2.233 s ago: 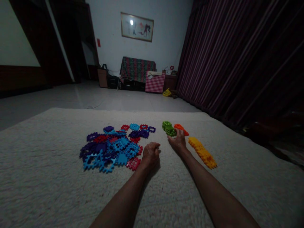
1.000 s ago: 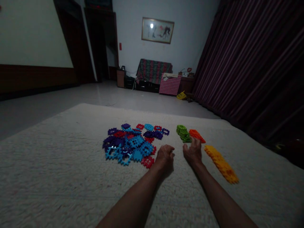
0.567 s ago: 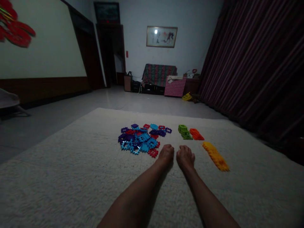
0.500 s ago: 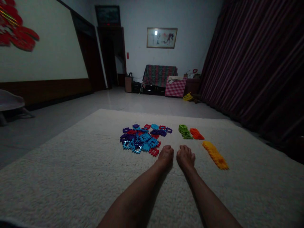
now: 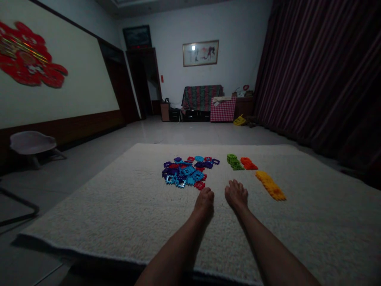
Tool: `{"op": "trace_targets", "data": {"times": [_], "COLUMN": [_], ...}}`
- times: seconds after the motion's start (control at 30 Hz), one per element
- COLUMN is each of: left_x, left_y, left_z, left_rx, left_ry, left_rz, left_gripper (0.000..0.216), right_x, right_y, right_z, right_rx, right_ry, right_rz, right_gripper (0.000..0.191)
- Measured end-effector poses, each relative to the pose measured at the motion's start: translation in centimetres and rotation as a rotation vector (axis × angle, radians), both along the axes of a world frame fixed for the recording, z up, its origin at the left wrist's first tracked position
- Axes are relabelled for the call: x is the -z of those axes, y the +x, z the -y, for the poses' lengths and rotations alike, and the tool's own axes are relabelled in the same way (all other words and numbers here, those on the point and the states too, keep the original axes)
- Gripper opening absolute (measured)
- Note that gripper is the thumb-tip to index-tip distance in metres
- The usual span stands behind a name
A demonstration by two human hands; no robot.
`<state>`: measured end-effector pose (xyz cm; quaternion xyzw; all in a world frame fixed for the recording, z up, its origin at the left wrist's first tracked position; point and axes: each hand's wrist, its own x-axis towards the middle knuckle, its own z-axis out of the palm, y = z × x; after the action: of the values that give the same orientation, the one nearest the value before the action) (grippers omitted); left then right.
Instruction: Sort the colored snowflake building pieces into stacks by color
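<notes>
Toothed plastic building pieces lie on a pale textured mat (image 5: 119, 206). A mixed heap has light blue pieces (image 5: 188, 171), purple pieces (image 5: 169, 173) and red pieces (image 5: 199, 185). My left hand (image 5: 204, 200) is down on the mat just below a red one at the heap's near right edge; its fingers are curled, and whatever is inside is hidden. To its right rests my right hand (image 5: 237, 194), fingers a little apart, with no piece visible in it. Beyond that hand are overlapping green pieces (image 5: 235, 163) and orange pieces (image 5: 248, 163), with a yellow row (image 5: 270, 186) to its right.
The mat's near edge (image 5: 98, 256) crosses the lower left. A light chair (image 5: 32, 143) and a dark metal bar (image 5: 20, 216) stand off to the left. Dark curtains (image 5: 312, 79) hang at the right. Cloth-covered furniture (image 5: 202, 98) lines the far wall.
The view has tilted up and turned left. My hands have moved apart and back slightly from the pieces. The right fingers have straightened somewhat; the piles look the same.
</notes>
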<state>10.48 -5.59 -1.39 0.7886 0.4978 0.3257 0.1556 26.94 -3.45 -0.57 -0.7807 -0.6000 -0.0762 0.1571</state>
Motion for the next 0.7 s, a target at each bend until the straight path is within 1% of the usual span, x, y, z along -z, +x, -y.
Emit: {"op": "trace_targets", "data": {"times": [0.17, 0.3, 0.5, 0.7], "left_x": [0.0, 0.2, 0.7, 1.7], "left_y": [-0.5, -0.4, -0.4, -0.3], "left_z": [0.4, 0.2, -0.1, -0.3], "left_rx": [-0.009, -0.014, -0.012, -0.042], "left_ry": [0.000, 0.001, 0.028, 0.058], "left_rz": [0.020, 0.042, 0.104, 0.168], "left_gripper": [0.029, 0.026, 0.026, 0.023], "right_x": [-0.6, -0.5, -0.3, -0.5], "right_y": [-0.1, 0.2, 1.1, 1.3], "right_z": [0.5, 0.4, -0.1, -0.4], "right_rx": [-0.020, -0.031, -0.083, -0.069], "right_ry": [0.038, 0.059, 0.077, 0.090], "right_rz": [0.000, -0.040, -0.157, -0.204], "right_gripper": [0.044, 0.039, 0.030, 0.028]}}
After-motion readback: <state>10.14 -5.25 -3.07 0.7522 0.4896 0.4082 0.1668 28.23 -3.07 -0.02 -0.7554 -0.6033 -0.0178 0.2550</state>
